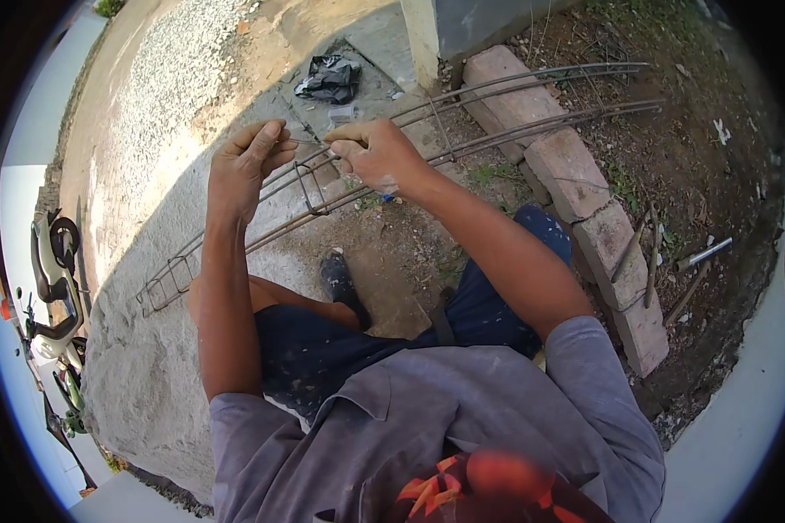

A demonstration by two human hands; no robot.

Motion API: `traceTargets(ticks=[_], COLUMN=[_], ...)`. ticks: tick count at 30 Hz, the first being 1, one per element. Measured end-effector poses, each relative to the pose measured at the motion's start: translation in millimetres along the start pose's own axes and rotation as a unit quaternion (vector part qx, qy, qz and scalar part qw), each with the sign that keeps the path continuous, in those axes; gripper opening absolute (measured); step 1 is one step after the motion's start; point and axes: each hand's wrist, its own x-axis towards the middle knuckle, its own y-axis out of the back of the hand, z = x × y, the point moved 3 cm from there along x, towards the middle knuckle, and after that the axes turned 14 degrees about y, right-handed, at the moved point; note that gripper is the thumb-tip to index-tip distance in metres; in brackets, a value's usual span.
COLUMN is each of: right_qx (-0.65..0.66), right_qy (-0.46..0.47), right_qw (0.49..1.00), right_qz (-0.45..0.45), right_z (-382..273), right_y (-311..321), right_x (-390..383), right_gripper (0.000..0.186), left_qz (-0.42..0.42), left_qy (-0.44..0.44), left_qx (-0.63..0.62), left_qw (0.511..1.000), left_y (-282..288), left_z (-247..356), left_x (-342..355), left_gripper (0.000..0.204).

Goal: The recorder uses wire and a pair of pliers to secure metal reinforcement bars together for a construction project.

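A long cage of steel rods (283, 225) with square ties runs diagonally beneath my hands from lower left to upper right. My left hand (249, 161) is raised above it at the left, fingers curled and pinched on a thin wire (307, 141). My right hand (371, 152), just to the right over the upper rods, is closed on the other part of this wire. A small blue object (387, 199), too small to name, lies on the ground below my right hand.
Pinkish blocks (567, 174) line the right side, beside loose sticks and a metal pipe (705, 253). A black plastic bag (330, 80) and clear cup (344, 113) lie behind the cage. A concrete post (419, 39) stands beyond. Scooters (57, 288) and a gravel patch (170, 61) are leftward.
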Motion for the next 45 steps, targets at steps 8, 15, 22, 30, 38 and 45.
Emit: traceTargets(ticks=[8,15,22,30,38,45], right_qx=[-0.014,-0.202,-0.236,-0.119,0.251,0.274], right_qy=[0.082,0.100,-0.112,-0.212,-0.239,-0.225], right_qw=[0.996,0.961,0.950,0.944,0.908,0.915], right_qz=[0.037,0.160,0.174,0.226,0.236,0.190], right_z=[-50.9,-90.4,-23.4,85.7,104.2,111.7], right_y=[30.3,108.8,193.4,172.3,129.0,108.4], right_x=[-10.5,-33.5,-140.3,-183.2,-140.0,-119.7], right_gripper=[0.023,0.018,0.017,0.018,0.020,0.019], left_qz=[-0.083,-0.135,-0.127,-0.091,0.036,-0.010], left_qy=[-0.024,-0.080,-0.144,-0.113,-0.159,-0.242], left_qx=[-0.241,-0.087,0.336,0.346,0.297,0.356], left_qw=[0.967,0.984,0.922,0.927,0.941,0.903], left_y=[-25.2,-65.5,-167.9,-196.0,-193.2,-200.2], left_z=[-1.6,3.3,-71.6,-85.6,-61.2,-43.4], left_x=[13.6,0.6,27.3,48.3,40.9,56.2], left_gripper=[0.024,0.039,0.038,0.038,0.039,0.026])
